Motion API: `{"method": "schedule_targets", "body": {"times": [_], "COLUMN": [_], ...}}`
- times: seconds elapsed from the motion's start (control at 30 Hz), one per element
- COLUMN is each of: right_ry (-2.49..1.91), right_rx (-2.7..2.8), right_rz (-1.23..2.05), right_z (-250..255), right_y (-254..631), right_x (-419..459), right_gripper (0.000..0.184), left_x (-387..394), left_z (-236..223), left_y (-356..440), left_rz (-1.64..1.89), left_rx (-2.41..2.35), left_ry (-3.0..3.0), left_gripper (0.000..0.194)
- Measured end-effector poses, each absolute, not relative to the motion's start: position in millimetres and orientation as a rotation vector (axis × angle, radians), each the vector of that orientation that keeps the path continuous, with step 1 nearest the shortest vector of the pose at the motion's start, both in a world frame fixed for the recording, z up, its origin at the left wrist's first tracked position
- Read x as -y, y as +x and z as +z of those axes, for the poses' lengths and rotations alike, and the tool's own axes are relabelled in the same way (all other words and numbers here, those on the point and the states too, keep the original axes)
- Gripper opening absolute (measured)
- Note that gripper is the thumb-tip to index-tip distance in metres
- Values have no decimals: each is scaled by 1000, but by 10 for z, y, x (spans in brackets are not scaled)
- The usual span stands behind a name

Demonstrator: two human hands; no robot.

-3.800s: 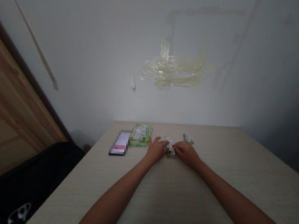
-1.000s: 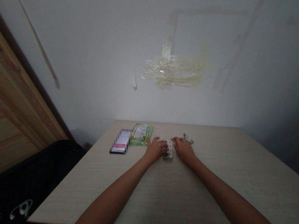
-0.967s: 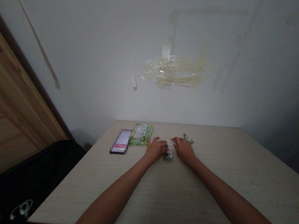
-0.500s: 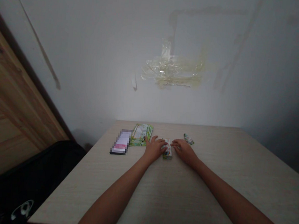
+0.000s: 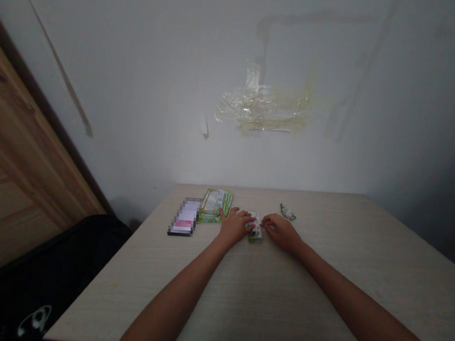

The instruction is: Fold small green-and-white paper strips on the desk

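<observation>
A small, narrow printed packet (image 5: 255, 233) in white, green and orange lies on the table in front of me. My left hand (image 5: 235, 226) lies over its left side, index finger and thumb pressed on it. The other fingers of that hand are spread, with the outermost reaching the edge of a stack of green-and-white printed sheets (image 5: 217, 201). At the packet's right edge, my right hand (image 5: 281, 230) has its fingertips drawn together in a pinch. Whatever lies between those fingertips is too small to see clearly.
A phone (image 5: 185, 217) with a blurred screen lies left of the sheets. Farther back on the right is a small crumpled printed scrap (image 5: 288, 212). The pale table (image 5: 318, 314) meets a wall with peeling clear tape (image 5: 263, 110). A black bag (image 5: 46, 266) stands at the left.
The right hand's fingers have curled in from a straighter pose into a pinch beside the packet. My left hand and the other things stay almost where they were.
</observation>
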State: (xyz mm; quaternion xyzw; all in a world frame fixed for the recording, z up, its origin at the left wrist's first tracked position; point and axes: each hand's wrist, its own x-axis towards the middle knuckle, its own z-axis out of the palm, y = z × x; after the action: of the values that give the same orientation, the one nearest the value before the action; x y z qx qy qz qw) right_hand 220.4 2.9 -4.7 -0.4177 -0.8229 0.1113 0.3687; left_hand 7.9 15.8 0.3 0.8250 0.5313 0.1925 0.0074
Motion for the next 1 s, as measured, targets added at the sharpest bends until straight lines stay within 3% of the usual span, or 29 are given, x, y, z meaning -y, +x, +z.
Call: {"method": "schedule_targets", "body": {"times": [1.0], "right_ry": [-867], "right_rx": [2189], "right_rz": [401], "right_z": [100], "right_y": [2220], "right_x": [177], "right_gripper": [22], "left_x": [-167], "left_z": [5], "left_y": [72], "left_rz": [619], "left_rx": [-1641], "left_ry": [2594], "left_gripper": [29]}}
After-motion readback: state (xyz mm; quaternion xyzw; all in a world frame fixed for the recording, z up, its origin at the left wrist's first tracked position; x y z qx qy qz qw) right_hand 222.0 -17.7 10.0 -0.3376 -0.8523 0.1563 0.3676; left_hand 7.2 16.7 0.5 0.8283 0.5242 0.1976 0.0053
